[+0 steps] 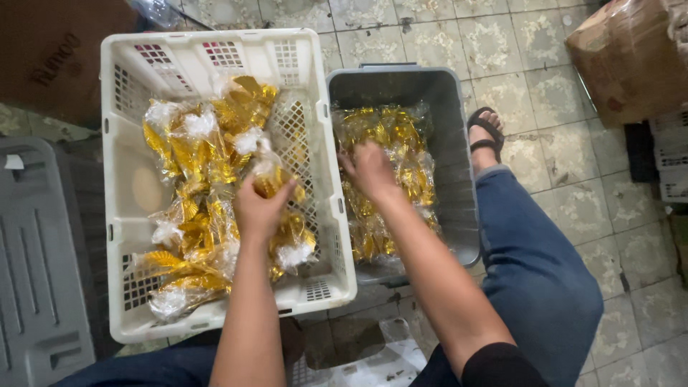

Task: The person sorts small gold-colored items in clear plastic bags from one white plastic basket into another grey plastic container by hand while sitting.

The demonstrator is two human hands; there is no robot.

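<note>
Left hand (259, 208) clutching a gold packet (276, 183) over white crate (326, 215) — right hand (370, 168) spread flat in grey bin (459, 179).

Tiled floor (502, 43) carries a white perforated crate (215, 50) under the left hand (259, 208) and a grey bin (459, 143) under the right hand (373, 168).

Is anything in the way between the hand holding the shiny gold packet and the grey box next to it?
Only the white plastic crate's right wall stands between them. The left hand grips a clear packet of gold pieces inside that crate, and the grey plastic bin sits just beyond the wall, open on top. The right hand rests on the packets in the bin.
</note>
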